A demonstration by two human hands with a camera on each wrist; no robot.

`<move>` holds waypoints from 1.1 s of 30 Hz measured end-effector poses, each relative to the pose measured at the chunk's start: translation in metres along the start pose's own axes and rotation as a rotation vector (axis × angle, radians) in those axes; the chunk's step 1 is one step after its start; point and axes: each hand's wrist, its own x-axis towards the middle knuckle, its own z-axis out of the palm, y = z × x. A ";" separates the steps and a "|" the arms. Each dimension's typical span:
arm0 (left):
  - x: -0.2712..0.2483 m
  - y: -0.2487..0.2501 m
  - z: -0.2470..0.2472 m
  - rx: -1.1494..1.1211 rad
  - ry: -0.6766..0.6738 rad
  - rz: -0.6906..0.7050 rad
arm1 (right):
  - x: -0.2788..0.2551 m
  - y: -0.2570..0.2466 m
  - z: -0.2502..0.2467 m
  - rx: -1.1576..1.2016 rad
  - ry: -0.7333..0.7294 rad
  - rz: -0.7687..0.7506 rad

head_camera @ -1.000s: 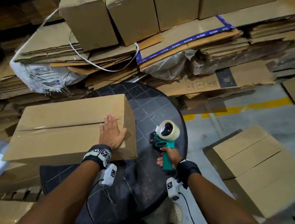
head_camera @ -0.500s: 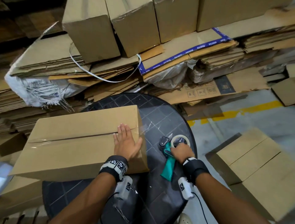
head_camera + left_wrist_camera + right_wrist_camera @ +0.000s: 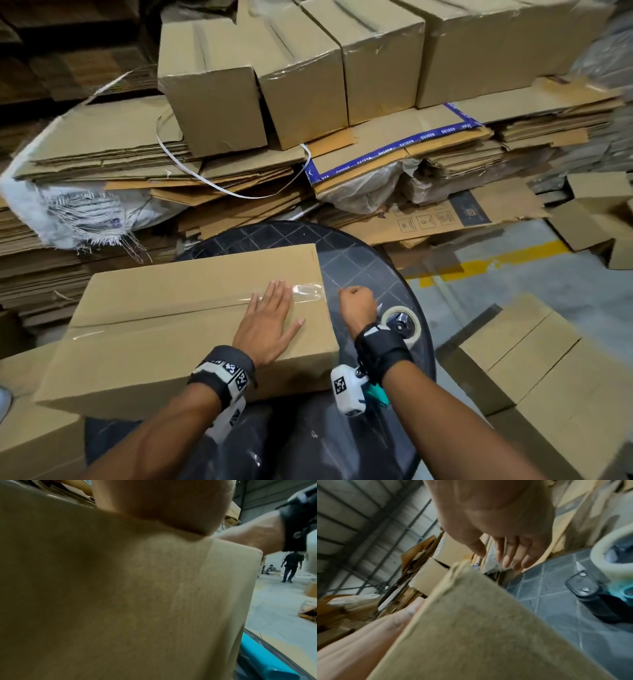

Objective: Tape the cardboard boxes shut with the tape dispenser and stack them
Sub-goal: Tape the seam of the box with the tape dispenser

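Observation:
A long cardboard box (image 3: 164,329) lies on the round dark table (image 3: 363,260), with clear tape (image 3: 306,293) along its top seam. My left hand (image 3: 270,322) presses flat on the box top near its right end. My right hand (image 3: 356,303) hovers just off the box's right end, fingers loosely bent, holding nothing. The right wrist view shows its fingers (image 3: 505,555) hanging above the box corner (image 3: 471,615). The tape dispenser (image 3: 400,320) lies on the table under my right wrist, teal handle (image 3: 376,397) toward me. It also shows as the dispenser (image 3: 589,588) in the right wrist view.
Several taped boxes (image 3: 308,68) stand on piles of flattened cardboard (image 3: 120,144) behind the table. A white sack (image 3: 68,212) lies at the left. Another box (image 3: 548,377) sits on the floor at the right, near a yellow line (image 3: 496,263). A person (image 3: 291,566) walks far off.
My right hand laid the tape dispenser on the table, let go and moved up to the box's right end. My left hand stayed flat on the box.

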 end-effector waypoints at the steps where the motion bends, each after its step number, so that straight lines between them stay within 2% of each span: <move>1: -0.001 -0.004 0.002 0.007 -0.004 0.012 | -0.008 -0.003 0.000 -0.026 0.069 -0.050; 3: -0.002 -0.007 0.006 -0.012 -0.012 0.007 | -0.027 -0.014 -0.001 -0.050 0.175 -0.186; 5: -0.001 -0.007 0.008 -0.037 -0.026 -0.009 | -0.039 -0.022 0.005 -0.091 0.161 -0.275; 9: 0.000 -0.007 0.010 -0.043 -0.071 -0.032 | -0.051 -0.033 0.024 -0.115 -0.083 -0.134; 14: 0.000 -0.007 0.008 -0.041 -0.111 -0.039 | -0.040 -0.026 0.038 -0.078 -0.165 -0.002; 17: 0.000 -0.006 0.008 -0.049 -0.112 -0.044 | -0.027 -0.012 0.040 -0.027 -0.173 0.007; 19: 0.000 -0.005 0.008 -0.045 -0.122 -0.047 | -0.039 -0.020 0.033 -0.022 -0.151 0.001; 24: -0.001 -0.004 0.008 -0.044 -0.102 -0.045 | -0.039 -0.020 0.031 -0.222 -0.090 -0.119; 33: 0.002 -0.007 0.013 -0.036 -0.125 -0.046 | -0.014 -0.036 0.027 -0.566 -0.251 -0.148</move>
